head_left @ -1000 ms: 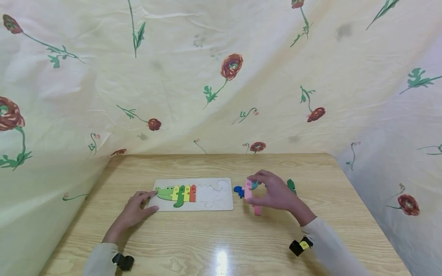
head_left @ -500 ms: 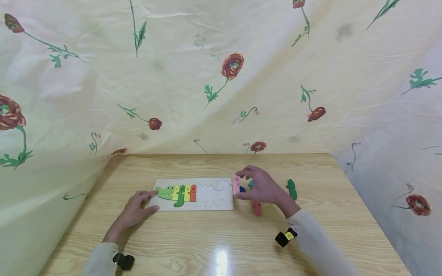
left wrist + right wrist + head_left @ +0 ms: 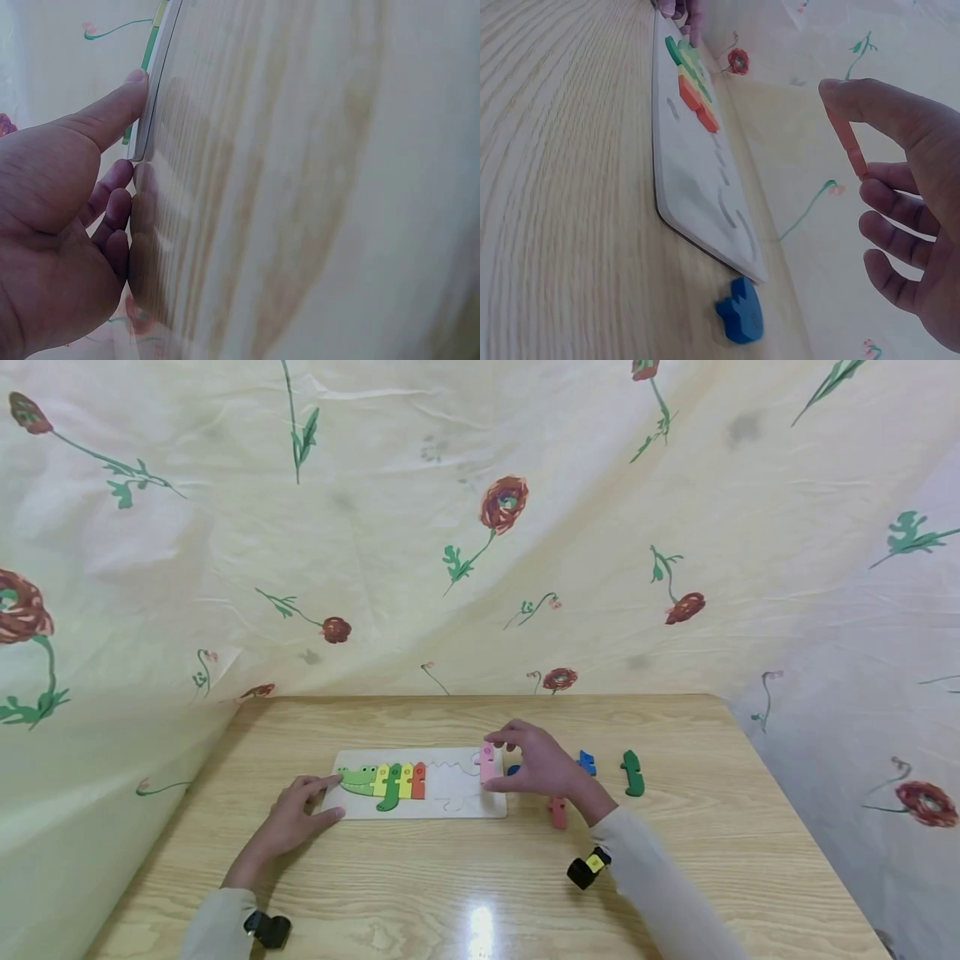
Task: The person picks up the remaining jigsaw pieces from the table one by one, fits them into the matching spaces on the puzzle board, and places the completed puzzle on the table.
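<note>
My right hand pinches a pink puzzle piece between thumb and fingertips over the right end of a white puzzle board. In the right wrist view the pink piece appears edge-on, raised above the board. Crocodile pieces fill the board's left half: a green head, yellow and green body pieces, then a red piece. Drawn outlines mark the right part. My left hand rests at the board's left end, a finger on the head and the thumb at the near edge.
Loose pieces lie right of the board: a dark blue one close to its end, a pinkish-red one, a blue one and a dark green one. Flowered cloth surrounds the wooden table.
My right hand has carried the pink piece left, from among the loose pieces to over the board's right end, uncovering blue and green pieces behind it. The left hand has stayed put.
</note>
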`<control>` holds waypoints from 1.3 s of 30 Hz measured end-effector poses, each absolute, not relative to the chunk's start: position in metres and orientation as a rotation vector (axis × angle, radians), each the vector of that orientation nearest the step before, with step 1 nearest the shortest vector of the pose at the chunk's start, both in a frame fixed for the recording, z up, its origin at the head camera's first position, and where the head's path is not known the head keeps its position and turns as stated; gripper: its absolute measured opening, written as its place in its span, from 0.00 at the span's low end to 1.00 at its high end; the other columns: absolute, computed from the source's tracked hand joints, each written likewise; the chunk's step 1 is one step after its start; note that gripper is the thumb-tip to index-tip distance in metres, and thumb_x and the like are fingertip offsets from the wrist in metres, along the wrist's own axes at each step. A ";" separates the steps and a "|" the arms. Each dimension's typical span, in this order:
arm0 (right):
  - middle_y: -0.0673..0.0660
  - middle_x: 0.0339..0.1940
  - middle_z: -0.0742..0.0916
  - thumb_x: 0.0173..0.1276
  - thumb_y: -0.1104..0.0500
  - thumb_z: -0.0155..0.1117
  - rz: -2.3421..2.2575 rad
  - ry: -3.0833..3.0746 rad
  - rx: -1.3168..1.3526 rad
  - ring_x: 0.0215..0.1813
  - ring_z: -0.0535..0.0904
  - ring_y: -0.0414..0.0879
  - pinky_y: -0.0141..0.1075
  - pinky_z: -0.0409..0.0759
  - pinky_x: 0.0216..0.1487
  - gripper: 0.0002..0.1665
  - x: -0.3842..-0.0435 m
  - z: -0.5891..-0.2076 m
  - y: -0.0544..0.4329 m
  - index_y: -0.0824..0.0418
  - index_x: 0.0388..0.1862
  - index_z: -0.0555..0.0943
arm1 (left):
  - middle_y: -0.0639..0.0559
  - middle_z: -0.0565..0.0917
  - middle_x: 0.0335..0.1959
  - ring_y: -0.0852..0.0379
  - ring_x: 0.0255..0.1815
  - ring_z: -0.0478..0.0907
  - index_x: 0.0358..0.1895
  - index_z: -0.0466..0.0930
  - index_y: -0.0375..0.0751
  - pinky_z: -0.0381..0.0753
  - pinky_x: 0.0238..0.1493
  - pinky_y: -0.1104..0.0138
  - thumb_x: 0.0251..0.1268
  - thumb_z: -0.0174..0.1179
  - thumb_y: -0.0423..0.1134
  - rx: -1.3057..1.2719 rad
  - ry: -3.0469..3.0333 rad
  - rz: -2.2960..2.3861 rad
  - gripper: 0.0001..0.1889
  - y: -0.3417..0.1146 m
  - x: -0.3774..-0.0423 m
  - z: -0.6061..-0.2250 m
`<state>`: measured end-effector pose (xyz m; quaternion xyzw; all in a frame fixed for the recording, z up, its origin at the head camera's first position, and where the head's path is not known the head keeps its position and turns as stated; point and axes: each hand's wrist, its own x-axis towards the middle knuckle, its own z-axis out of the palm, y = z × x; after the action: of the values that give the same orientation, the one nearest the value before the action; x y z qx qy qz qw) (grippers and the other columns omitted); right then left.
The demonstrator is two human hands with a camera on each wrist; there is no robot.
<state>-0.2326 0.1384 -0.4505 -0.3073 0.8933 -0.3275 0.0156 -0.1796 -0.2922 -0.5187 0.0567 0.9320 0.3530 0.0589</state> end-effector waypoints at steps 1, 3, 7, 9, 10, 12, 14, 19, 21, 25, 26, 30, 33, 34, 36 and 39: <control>0.57 0.51 0.84 0.56 0.41 0.81 -1.017 2.778 -0.960 0.52 0.81 0.55 0.42 0.79 0.47 0.42 -0.234 -0.452 0.136 0.61 0.64 0.82 | 0.36 0.72 0.64 0.38 0.60 0.69 0.73 0.73 0.44 0.67 0.58 0.40 0.67 0.69 0.49 0.172 2.824 1.069 0.33 -0.292 -0.179 -0.519; 0.58 0.51 0.84 0.55 0.41 0.81 -1.013 2.771 -0.948 0.52 0.81 0.54 0.41 0.79 0.46 0.42 -0.236 -0.455 0.132 0.61 0.64 0.82 | 0.36 0.72 0.64 0.39 0.59 0.69 0.73 0.73 0.44 0.68 0.57 0.41 0.67 0.69 0.49 0.176 2.826 1.068 0.33 -0.292 -0.180 -0.519; 0.56 0.51 0.84 0.54 0.40 0.82 -1.030 2.752 -0.915 0.52 0.80 0.52 0.41 0.79 0.47 0.43 -0.240 -0.460 0.122 0.59 0.64 0.82 | 0.36 0.72 0.64 0.40 0.59 0.69 0.73 0.73 0.44 0.70 0.56 0.43 0.67 0.69 0.49 0.175 2.826 1.070 0.33 -0.293 -0.180 -0.520; 0.55 0.51 0.84 0.54 0.40 0.82 -1.039 2.742 -0.900 0.52 0.80 0.52 0.41 0.79 0.48 0.43 -0.243 -0.463 0.117 0.59 0.65 0.82 | 0.36 0.72 0.64 0.40 0.59 0.69 0.73 0.73 0.44 0.71 0.56 0.43 0.67 0.69 0.49 0.173 2.825 1.070 0.33 -0.293 -0.180 -0.520; 0.54 0.51 0.84 0.54 0.40 0.82 -1.049 2.735 -0.897 0.52 0.79 0.52 0.42 0.79 0.49 0.43 -0.244 -0.465 0.115 0.59 0.65 0.82 | 0.36 0.72 0.64 0.39 0.59 0.69 0.73 0.73 0.44 0.70 0.56 0.43 0.67 0.69 0.49 0.172 2.824 1.071 0.33 -0.293 -0.180 -0.520; 0.54 0.51 0.84 0.53 0.40 0.82 -1.061 2.723 -0.894 0.52 0.79 0.53 0.42 0.79 0.49 0.44 -0.247 -0.467 0.111 0.59 0.65 0.81 | 0.36 0.71 0.64 0.39 0.59 0.69 0.73 0.73 0.44 0.70 0.56 0.43 0.67 0.69 0.49 0.169 2.823 1.072 0.33 -0.293 -0.180 -0.520; 0.53 0.51 0.83 0.54 0.40 0.82 -1.071 2.703 -0.904 0.53 0.79 0.52 0.42 0.79 0.50 0.44 -0.249 -0.470 0.108 0.60 0.66 0.81 | 0.36 0.71 0.64 0.39 0.59 0.69 0.73 0.73 0.43 0.69 0.56 0.42 0.67 0.69 0.49 0.168 2.823 1.070 0.33 -0.293 -0.181 -0.520; 0.51 0.51 0.83 0.54 0.40 0.82 -1.086 2.669 -0.949 0.52 0.79 0.50 0.42 0.79 0.50 0.43 -0.255 -0.477 0.099 0.59 0.65 0.82 | 0.36 0.71 0.65 0.39 0.60 0.69 0.73 0.72 0.44 0.70 0.57 0.42 0.68 0.68 0.50 0.158 2.817 1.072 0.33 -0.292 -0.182 -0.521; 0.50 0.50 0.83 0.53 0.39 0.82 -1.076 2.668 -0.952 0.51 0.79 0.48 0.40 0.79 0.50 0.42 -0.257 -0.481 0.095 0.58 0.64 0.82 | 0.36 0.71 0.65 0.39 0.60 0.69 0.73 0.72 0.44 0.70 0.57 0.42 0.68 0.68 0.50 0.152 2.815 1.076 0.33 -0.292 -0.182 -0.520; 0.49 0.50 0.83 0.54 0.39 0.82 -1.045 2.665 -0.945 0.51 0.77 0.45 0.38 0.78 0.50 0.42 -0.258 -0.488 0.088 0.56 0.64 0.82 | 0.36 0.71 0.65 0.39 0.60 0.68 0.73 0.72 0.44 0.69 0.57 0.42 0.68 0.68 0.49 0.150 2.809 1.080 0.33 -0.292 -0.181 -0.520; 0.49 0.50 0.83 0.54 0.39 0.82 -1.040 2.665 -0.946 0.51 0.77 0.45 0.38 0.78 0.50 0.42 -0.258 -0.489 0.086 0.56 0.64 0.82 | 0.36 0.71 0.65 0.39 0.60 0.68 0.73 0.72 0.44 0.69 0.57 0.42 0.68 0.68 0.49 0.150 2.809 1.078 0.33 -0.291 -0.181 -0.520; 0.49 0.50 0.83 0.54 0.38 0.81 -1.019 2.660 -0.956 0.51 0.78 0.45 0.38 0.78 0.52 0.42 -0.257 -0.491 0.079 0.57 0.64 0.82 | 0.36 0.71 0.64 0.39 0.60 0.68 0.73 0.72 0.43 0.68 0.58 0.41 0.68 0.68 0.49 0.148 2.811 1.073 0.33 -0.292 -0.181 -0.519; 0.49 0.50 0.83 0.55 0.38 0.81 -0.999 2.665 -0.952 0.50 0.78 0.45 0.38 0.78 0.51 0.42 -0.256 -0.493 0.074 0.56 0.65 0.82 | 0.36 0.72 0.64 0.38 0.60 0.68 0.73 0.72 0.43 0.68 0.57 0.41 0.68 0.69 0.48 0.143 2.812 1.070 0.33 -0.292 -0.180 -0.519; 0.49 0.50 0.83 0.55 0.38 0.81 -0.998 2.665 -0.950 0.50 0.78 0.44 0.37 0.78 0.50 0.42 -0.256 -0.494 0.072 0.57 0.65 0.82 | 0.36 0.71 0.64 0.38 0.60 0.68 0.73 0.72 0.43 0.69 0.57 0.41 0.68 0.69 0.48 0.145 2.814 1.068 0.33 -0.292 -0.180 -0.519; 0.49 0.49 0.83 0.55 0.38 0.81 -0.991 2.669 -0.941 0.49 0.77 0.43 0.36 0.77 0.49 0.42 -0.256 -0.495 0.069 0.56 0.65 0.82 | 0.36 0.71 0.64 0.38 0.60 0.68 0.73 0.72 0.43 0.69 0.57 0.41 0.68 0.69 0.48 0.146 2.815 1.066 0.33 -0.292 -0.181 -0.520; 0.49 0.49 0.83 0.54 0.38 0.81 -0.998 2.669 -0.923 0.48 0.77 0.43 0.37 0.77 0.49 0.43 -0.256 -0.496 0.065 0.56 0.65 0.82 | 0.36 0.71 0.65 0.38 0.61 0.68 0.74 0.72 0.44 0.69 0.58 0.40 0.68 0.68 0.48 0.148 2.812 1.067 0.33 -0.293 -0.182 -0.521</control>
<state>-0.2561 0.0655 -0.4959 -0.3071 0.8888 -0.3324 0.0729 -0.1820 -0.2927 -0.5208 0.0489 0.9319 0.3535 0.0652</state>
